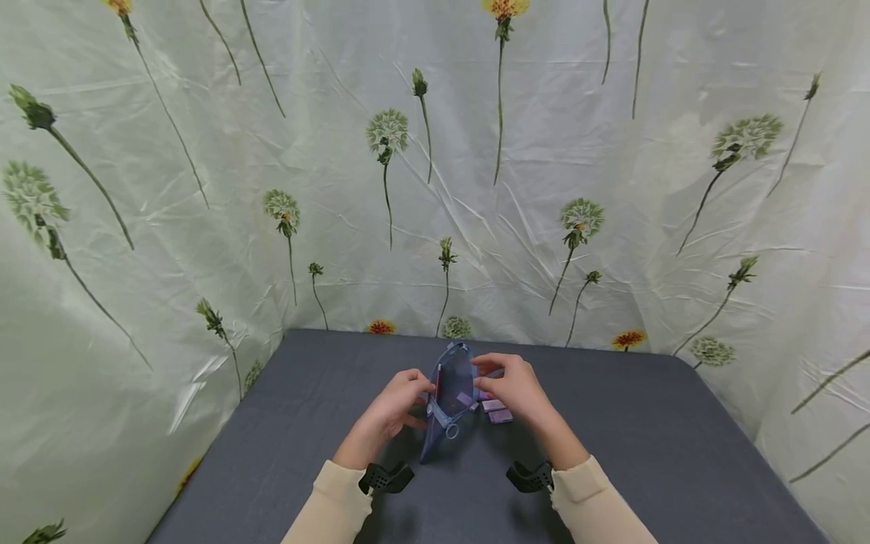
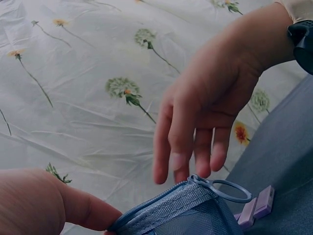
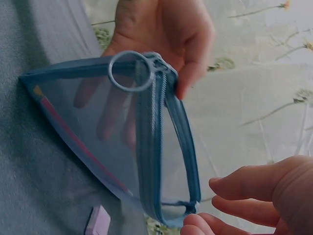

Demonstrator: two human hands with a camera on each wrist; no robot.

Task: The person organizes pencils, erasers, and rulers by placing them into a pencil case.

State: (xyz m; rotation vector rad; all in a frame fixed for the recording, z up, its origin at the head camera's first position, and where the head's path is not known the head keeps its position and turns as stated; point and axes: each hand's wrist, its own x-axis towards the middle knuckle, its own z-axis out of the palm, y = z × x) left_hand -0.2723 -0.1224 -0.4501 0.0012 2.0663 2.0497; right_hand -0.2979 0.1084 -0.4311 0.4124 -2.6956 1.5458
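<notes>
A blue mesh zipper pouch stands tilted on the table between the two hands, its zip undone and its mouth gaping. My left hand pinches the pouch's rim near the zip end, where a ring pull hangs. Through the mesh a thin pink-red stick, like a pencil, lies along the bottom edge. My right hand hovers by the far side of the mouth with loosely bent, parted fingers; nothing shows between them. Below it are several small purple blocks, partly hidden by the hand and pouch.
The dark grey tabletop spreads out around the pouch. A pale curtain printed with dandelions hangs along the table's back and sides. Each wrist wears a black strap device.
</notes>
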